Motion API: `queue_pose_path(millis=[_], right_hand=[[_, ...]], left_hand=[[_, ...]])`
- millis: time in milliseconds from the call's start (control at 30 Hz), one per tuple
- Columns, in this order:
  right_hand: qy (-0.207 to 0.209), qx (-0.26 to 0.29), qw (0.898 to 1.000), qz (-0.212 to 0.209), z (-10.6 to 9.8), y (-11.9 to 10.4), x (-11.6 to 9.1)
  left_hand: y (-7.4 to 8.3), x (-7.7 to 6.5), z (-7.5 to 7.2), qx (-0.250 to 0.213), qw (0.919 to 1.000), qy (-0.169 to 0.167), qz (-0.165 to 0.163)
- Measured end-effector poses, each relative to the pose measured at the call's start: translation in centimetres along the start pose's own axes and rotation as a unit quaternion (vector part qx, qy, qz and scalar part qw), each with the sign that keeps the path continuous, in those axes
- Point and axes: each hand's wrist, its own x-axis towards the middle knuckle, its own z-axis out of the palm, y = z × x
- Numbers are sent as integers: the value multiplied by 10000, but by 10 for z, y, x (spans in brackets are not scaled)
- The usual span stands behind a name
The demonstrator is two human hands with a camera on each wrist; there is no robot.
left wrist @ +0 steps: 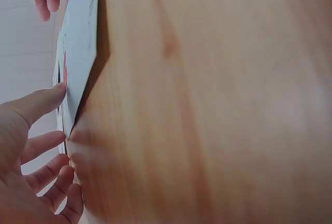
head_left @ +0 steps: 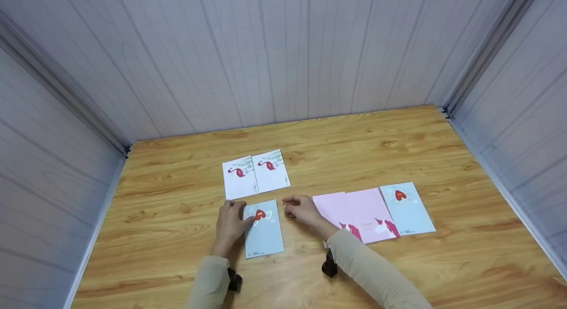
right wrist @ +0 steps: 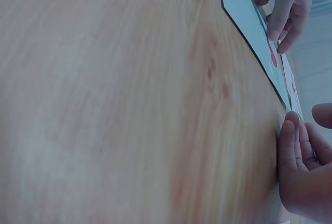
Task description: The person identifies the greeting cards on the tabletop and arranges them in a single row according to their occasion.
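A light blue card point(head_left: 264, 238) with a winged red heart lies in front of the person, its near edge slightly raised off the table in the left wrist view. The left hand point(head_left: 230, 224) pinches the card's left side, thumb on its face near the heart and fingers at the edge. In the left wrist view the thumb point(left wrist: 44, 103) presses on the card point(left wrist: 83, 42). Just off the card's upper right corner is the right hand point(head_left: 303, 210), fingers loosely bent and holding nothing. The right wrist view has its fingertips close to the card's corner.
Two white flamingo cards point(head_left: 271, 176) lie side by side behind the blue card. To the right are two pink unicorn cards point(head_left: 365, 207), partly under the right forearm, and another light blue heart card point(head_left: 412, 214). Pale panel walls point(head_left: 288, 56) surround the wooden table point(head_left: 159, 202).
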Motion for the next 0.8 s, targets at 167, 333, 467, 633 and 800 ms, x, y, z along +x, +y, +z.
queue_pose_path(millis=[167, 333, 467, 633, 800], right_hand=[[64, -277, 9996, -50, 4, 3, 2], [158, -865, 9961, 50, 7, 8, 10], [87, -1034, 9944, 184, 10, 5, 13], [-38, -1182, 9927, 222, 15, 0, 14], [-56, -1396, 9899, 242, 20, -1, 14]], left_hand=[[0, 0, 1, -12, 10000, -33, -84], [0, 1, 1, -99, 9999, -40, -119], [-1, 0, 1, -81, 10000, 22, 3], [-3, 0, 1, -80, 9999, 85, 100], [-2, -1, 1, -74, 9999, 92, 100]])
